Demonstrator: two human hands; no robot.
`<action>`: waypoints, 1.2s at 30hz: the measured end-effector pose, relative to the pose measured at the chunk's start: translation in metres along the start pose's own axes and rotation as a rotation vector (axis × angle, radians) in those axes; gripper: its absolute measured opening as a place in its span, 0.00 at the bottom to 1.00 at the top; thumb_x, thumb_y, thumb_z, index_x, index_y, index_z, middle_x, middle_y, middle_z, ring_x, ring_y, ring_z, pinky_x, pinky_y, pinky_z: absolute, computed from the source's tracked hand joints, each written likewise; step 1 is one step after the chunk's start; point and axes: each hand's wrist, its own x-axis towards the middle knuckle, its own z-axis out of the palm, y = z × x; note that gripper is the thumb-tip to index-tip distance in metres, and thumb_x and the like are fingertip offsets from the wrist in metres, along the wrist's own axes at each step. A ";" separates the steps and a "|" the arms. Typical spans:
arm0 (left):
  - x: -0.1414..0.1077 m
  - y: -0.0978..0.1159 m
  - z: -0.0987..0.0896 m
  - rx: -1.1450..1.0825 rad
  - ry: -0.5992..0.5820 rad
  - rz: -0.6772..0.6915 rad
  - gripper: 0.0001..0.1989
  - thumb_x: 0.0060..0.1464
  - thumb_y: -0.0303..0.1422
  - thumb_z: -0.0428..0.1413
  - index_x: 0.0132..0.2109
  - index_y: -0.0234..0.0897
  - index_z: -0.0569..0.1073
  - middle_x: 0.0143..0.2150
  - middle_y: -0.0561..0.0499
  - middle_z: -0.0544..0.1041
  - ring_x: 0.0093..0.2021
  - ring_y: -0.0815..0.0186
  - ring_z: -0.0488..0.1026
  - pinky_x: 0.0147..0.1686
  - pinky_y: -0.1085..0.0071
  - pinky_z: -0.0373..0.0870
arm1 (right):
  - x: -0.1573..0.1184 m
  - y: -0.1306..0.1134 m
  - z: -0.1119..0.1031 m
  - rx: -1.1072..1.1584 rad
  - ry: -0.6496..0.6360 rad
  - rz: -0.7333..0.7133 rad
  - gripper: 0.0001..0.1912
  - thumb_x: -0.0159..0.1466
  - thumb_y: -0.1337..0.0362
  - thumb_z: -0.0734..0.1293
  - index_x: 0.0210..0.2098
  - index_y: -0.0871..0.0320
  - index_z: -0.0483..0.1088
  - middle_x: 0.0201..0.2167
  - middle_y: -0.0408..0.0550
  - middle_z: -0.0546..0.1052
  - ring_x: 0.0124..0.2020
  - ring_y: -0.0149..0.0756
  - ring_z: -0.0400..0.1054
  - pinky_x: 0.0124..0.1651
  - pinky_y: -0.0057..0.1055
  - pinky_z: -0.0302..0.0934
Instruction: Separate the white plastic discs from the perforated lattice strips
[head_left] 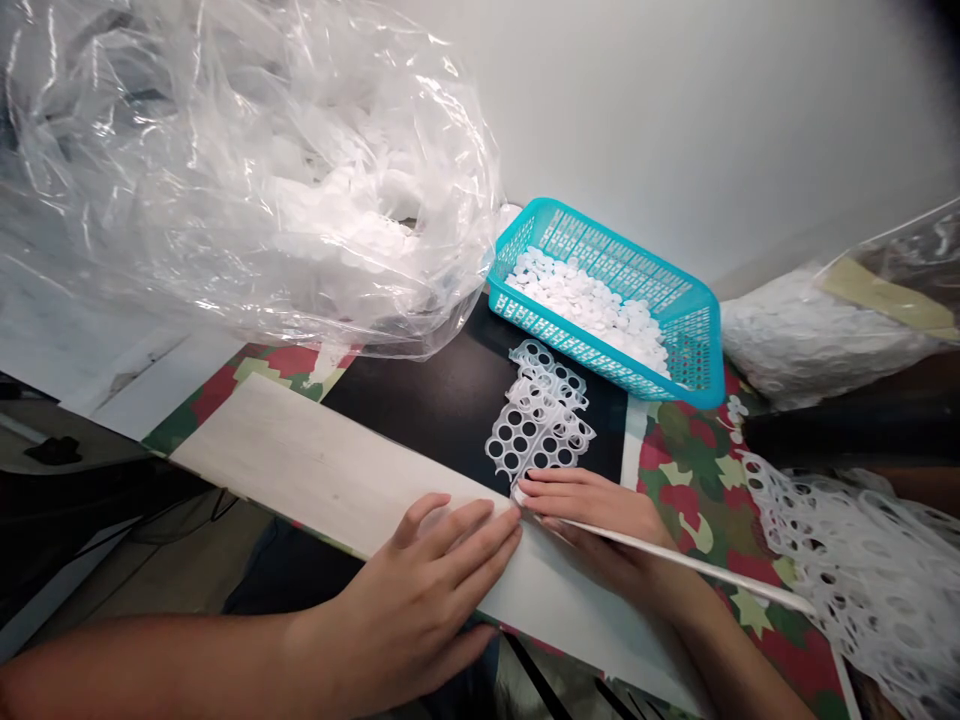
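Note:
My left hand (pixel 442 575) is open, its fingers stretched over the pale board (pixel 277 440) at the near edge of the work surface. Its fingertips meet the tip of my right hand's tool. My right hand (pixel 607 515) is closed around a thin white stick (pixel 720 565), which runs back to the right past the wrist. Just beyond the fingers, translucent plastic sheets with rows of round holes (pixel 536 425) lie partly overlapping on a black mat (pixel 420 400). The fingers of my right hand cover their near end. Whatever lies under both sets of fingertips is hidden.
A turquoise basket (pixel 607 365) of small white discs (pixel 585 300) stands behind the mat. A large clear bag (pixel 247 190) bulges at the left. More perforated sheets (pixel 877 580) are heaped at the right, below another filled bag (pixel 832 320). A patterned cloth (pixel 690 500) covers the table.

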 end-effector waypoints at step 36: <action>0.017 0.003 0.004 0.166 0.000 0.038 0.33 0.58 0.49 0.47 0.61 0.27 0.62 0.63 0.44 0.64 0.53 0.58 0.57 0.48 0.61 0.51 | 0.008 0.005 0.007 0.037 0.156 0.048 0.13 0.65 0.73 0.63 0.46 0.55 0.74 0.43 0.49 0.79 0.47 0.38 0.73 0.50 0.38 0.68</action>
